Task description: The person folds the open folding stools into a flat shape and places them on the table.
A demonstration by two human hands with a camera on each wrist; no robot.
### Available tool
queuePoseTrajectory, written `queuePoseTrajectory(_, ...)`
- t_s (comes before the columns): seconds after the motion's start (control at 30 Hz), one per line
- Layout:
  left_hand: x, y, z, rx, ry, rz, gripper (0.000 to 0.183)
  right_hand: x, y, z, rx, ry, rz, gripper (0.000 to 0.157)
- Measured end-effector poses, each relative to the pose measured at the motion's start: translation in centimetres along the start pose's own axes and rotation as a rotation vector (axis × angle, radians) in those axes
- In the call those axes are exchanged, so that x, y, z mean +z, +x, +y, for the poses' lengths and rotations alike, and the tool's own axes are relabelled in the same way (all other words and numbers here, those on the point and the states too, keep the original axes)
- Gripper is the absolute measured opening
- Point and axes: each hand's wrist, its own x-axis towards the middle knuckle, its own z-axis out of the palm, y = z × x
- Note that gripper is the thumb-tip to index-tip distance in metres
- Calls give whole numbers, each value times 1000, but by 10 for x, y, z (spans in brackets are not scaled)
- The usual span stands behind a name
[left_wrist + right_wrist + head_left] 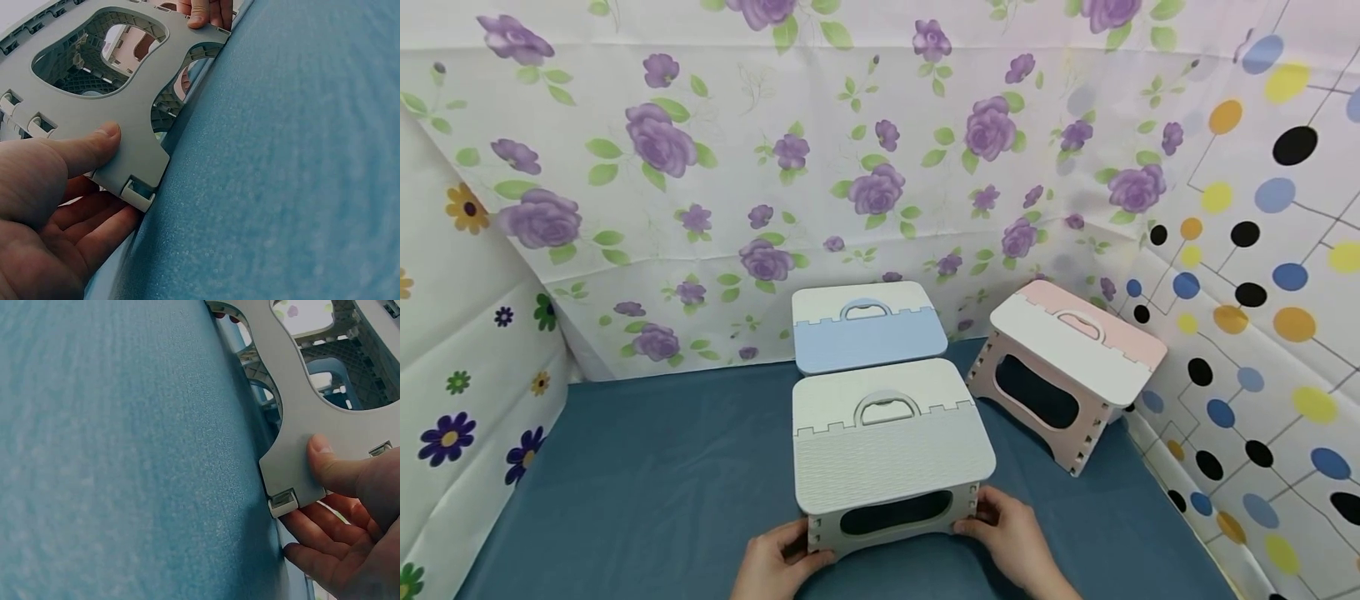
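Observation:
A grey-green and white folding step stool point(887, 454) stands upright at the front middle, its legs unfolded. My left hand point(780, 560) grips the left leg at the near side, low down; in the left wrist view the thumb point(106, 140) lies on the front panel and the fingers go round behind the edge. On the other side my right hand point(1011, 533) pinches the right leg the same way, with its thumb point(328, 464) on the panel face. The stool's feet are right at the blue tabletop point(647, 483).
Directly behind stands a blue and white folding stool point(872, 340), its top near the grey one's back edge. A pink and white folding stool point(1037, 408) stands angled at the right. Flowered cloth point(820, 192) hangs behind, dotted cloth point(1247, 333) at the right.

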Motion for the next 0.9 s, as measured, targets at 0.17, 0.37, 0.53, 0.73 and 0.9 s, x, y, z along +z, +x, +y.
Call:
queuePoseTrajectory(0.17, 0, -1, -1, 8, -5, -4, 53, 1, 1, 0, 0, -17, 0, 34)
queuePoseTrajectory(0.37, -1, -1, 1, 12, 0, -12, 51, 2, 1, -1, -7, -67, 3, 33)
queuePoseTrajectory(0.53, -2, 0, 2, 5, -8, -23, 51, 2, 2, -1, -6, -51, -7, 33)
queuePoseTrajectory(0.73, -2, 0, 3, 0, -11, -27, 48, 1, 4, -1, -6, -24, -24, 34)
queuePoseTrajectory(0.9, -1, -2, 2, -3, 6, -23, 48, 1, 3, 0, 3, 0, -36, 36)
